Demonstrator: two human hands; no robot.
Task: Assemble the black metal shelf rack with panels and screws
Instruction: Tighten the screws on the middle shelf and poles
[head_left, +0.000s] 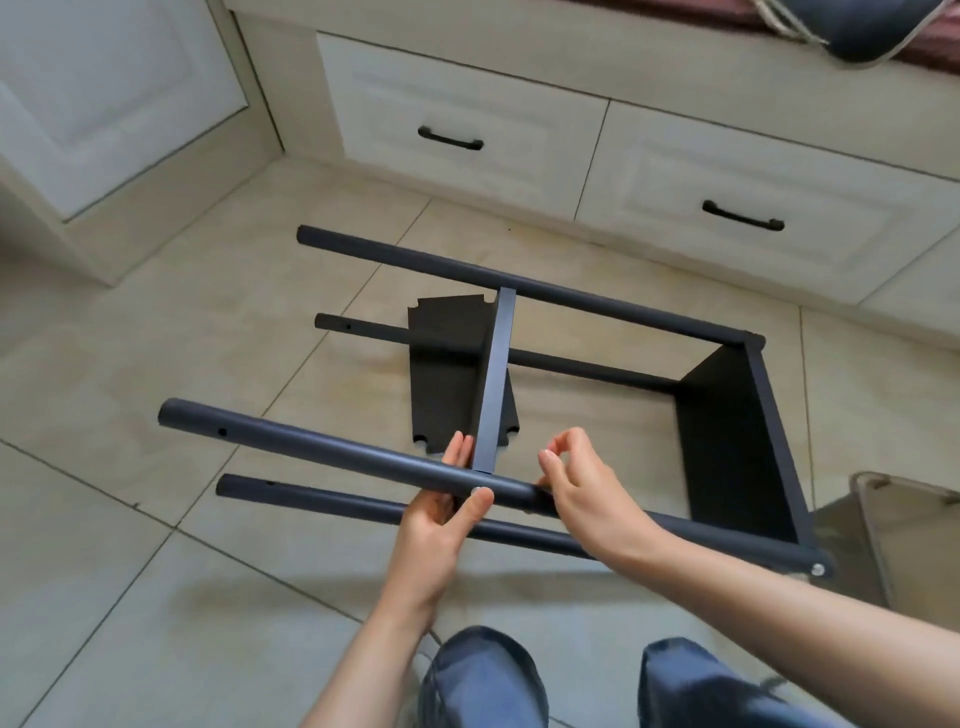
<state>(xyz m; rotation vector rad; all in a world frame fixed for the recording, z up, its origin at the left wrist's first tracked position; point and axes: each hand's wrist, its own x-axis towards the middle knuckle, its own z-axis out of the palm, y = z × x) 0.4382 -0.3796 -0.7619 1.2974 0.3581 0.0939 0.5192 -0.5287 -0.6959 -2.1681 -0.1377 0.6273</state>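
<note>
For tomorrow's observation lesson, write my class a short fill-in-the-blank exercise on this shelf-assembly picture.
1. The rack lies on its side on the tiled ____.
2. The left hand holds a tube, its ____ pressing a screw.
3. Each white drawer behind has a ____ handle.
4. A loose black panel lies flat ____ the frame.

Missing words: floor; thumb; black; under
</note>
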